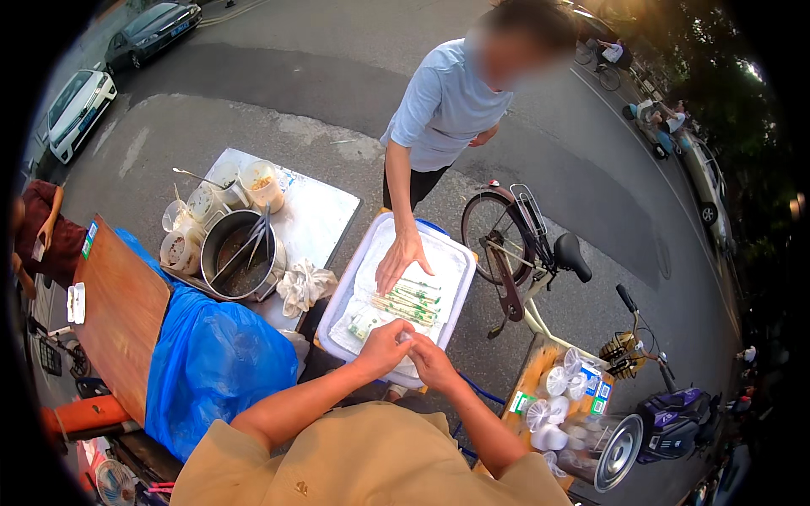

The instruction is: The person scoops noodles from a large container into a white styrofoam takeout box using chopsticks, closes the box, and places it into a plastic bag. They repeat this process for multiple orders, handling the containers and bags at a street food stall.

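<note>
My left hand (385, 346) and my right hand (431, 362) meet over the near edge of a white plastic tub (467, 269). Between their fingertips is a small pale bit of something, too small to name. A white cloth (364, 278) lines the tub. On it lie several thin paper-wrapped sticks with green print (411, 302), probably wrapped chopsticks, and a small pale green-printed packet or paper (362, 326) at the lower left. Another person's hand (402, 256) reaches in from the far side, its fingers spread over the far end of the sticks.
At left, a steel pot (278, 269) holds dark liquid and utensils beside plastic jugs (262, 183), a crumpled cloth (305, 288) and a blue plastic bag (221, 360). Right are a bicycle (538, 253) and a wooden board (531, 373) with bagged cups (550, 436). A person (449, 101) stands opposite.
</note>
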Motion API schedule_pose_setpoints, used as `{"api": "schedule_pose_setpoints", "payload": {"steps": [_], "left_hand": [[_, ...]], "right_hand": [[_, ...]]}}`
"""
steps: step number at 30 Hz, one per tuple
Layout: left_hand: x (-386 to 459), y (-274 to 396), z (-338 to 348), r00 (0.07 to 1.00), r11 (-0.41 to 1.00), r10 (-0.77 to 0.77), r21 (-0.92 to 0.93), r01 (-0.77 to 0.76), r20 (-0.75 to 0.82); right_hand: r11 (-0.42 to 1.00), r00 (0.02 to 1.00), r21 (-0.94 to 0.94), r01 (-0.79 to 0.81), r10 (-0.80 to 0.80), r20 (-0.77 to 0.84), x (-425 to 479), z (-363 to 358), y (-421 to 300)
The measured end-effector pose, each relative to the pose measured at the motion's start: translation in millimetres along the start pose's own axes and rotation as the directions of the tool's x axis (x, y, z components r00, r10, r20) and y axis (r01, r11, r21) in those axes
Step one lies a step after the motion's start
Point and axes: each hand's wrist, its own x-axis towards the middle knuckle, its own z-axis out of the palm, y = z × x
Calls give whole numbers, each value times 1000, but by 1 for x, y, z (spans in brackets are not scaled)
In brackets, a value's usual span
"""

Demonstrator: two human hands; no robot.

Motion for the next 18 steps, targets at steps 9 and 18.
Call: {"api": "schedule_pose_setpoints", "payload": {"steps": [9,18], "left_hand": [[5,26,1,895,885,274,273,-378,352],[45,39,-10,746,803,197,332,-495,636]], "right_hand": [[986,981,-154,62,-88,-170,5,22,40],[925,950,224,-307,310,19,5,9,48]]}}
